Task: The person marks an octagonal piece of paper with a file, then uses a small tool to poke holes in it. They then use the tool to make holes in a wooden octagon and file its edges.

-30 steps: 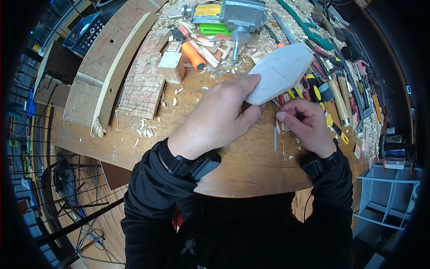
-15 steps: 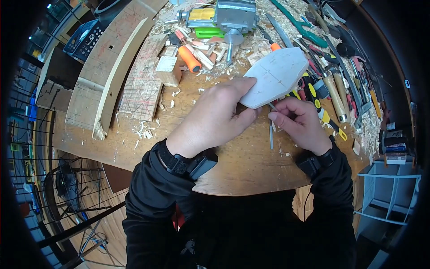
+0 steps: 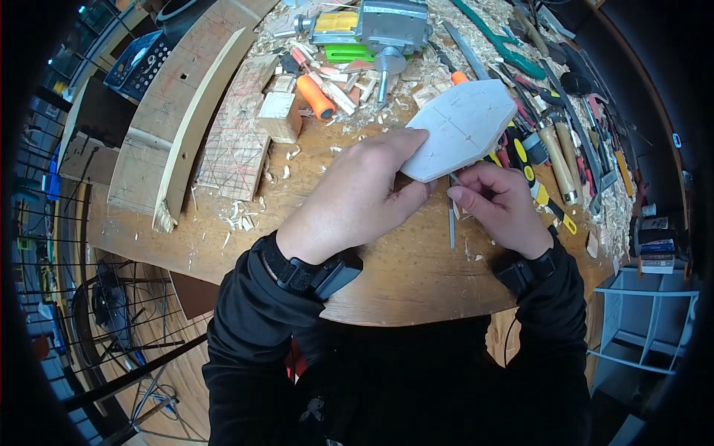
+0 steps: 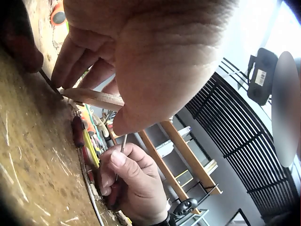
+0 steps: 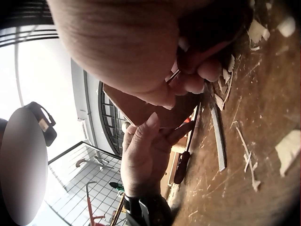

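My left hand (image 3: 349,189) grips a pale, flat wooden board (image 3: 457,126) with an elongated many-sided outline and pencil lines on its face. The thumb and fingers clasp the board's near left end, tilted above the bench. Beside the board's lower edge, my right hand (image 3: 502,208) pinches a slim metal tool (image 4: 124,143) whose thin shaft points at the board. Most of its handle is hidden in the fist; I cannot tell its exact kind. Below the hands a narrow grey metal strip (image 5: 218,141) lies on the bench.
A grey vise (image 3: 394,30) stands at the back among shavings. An orange-handled tool (image 3: 316,98), a wooden block (image 3: 281,117) and a marked plank (image 3: 236,141) are on the left. Several hand tools, including a wooden-handled one (image 3: 558,167), crowd the right of the workbench (image 3: 401,290).
The whole head view has shifted slightly left. The board and right hand sit a little lower and further left, the board's face turned slightly; both hands keep their holds.
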Demonstrator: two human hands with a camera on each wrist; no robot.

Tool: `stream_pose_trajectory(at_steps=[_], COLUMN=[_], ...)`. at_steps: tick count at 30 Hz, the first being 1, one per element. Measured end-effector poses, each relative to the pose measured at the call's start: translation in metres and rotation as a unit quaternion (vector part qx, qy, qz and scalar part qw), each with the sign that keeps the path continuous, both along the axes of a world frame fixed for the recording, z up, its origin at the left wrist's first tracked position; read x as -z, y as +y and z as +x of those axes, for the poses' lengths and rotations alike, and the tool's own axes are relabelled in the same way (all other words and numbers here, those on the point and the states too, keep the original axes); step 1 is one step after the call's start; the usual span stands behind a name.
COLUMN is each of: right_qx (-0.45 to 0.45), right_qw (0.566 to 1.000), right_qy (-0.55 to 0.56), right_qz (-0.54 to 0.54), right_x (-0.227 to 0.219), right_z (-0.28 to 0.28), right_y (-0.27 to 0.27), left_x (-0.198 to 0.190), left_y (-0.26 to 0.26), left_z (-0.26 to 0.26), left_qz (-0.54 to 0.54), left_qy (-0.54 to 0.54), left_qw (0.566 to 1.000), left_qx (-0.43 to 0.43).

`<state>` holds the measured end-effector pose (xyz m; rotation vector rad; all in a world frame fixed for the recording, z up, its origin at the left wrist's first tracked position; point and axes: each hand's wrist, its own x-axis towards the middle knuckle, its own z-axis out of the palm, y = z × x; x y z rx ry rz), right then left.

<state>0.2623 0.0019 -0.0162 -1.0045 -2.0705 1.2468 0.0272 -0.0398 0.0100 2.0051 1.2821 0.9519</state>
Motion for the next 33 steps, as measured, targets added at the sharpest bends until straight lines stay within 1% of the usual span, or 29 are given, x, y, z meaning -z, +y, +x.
stream_pose_trajectory(at_steps=[13,20,25,28,33], right_qx=[0.0,0.004,-0.001,-0.001,-0.004], right_qw=[1.0,1.0,1.0,1.0,1.0], right_qy=[-0.008,0.0,0.003,-0.002,0.0], right_qz=[0.008,-0.007,0.007,-0.011,-0.004], right_x=[-0.0007,-0.0019,0.0002,-0.001,-0.0012], right_z=[0.0007,-0.0002,0.0006,0.0006,0.0012], right_y=[0.0001,-0.0007,-0.0004,-0.0007,-0.0003], left_x=[0.0014,0.0039,0.0036,0.0033,0.0006], left_y=[0.0003,0.0004,0.0002,0.0001,-0.0003], left_z=[0.0,0.0004,0.0004,0.0004,0.0005], left_qz=[0.009,0.022,0.017,0.016,0.01], left_qy=[0.002,-0.003,0.0,0.001,0.003], left_qw=[1.0,1.0,1.0,1.0,1.0], left_qx=[-0.001,-0.004,-0.004,-0.002,0.008])
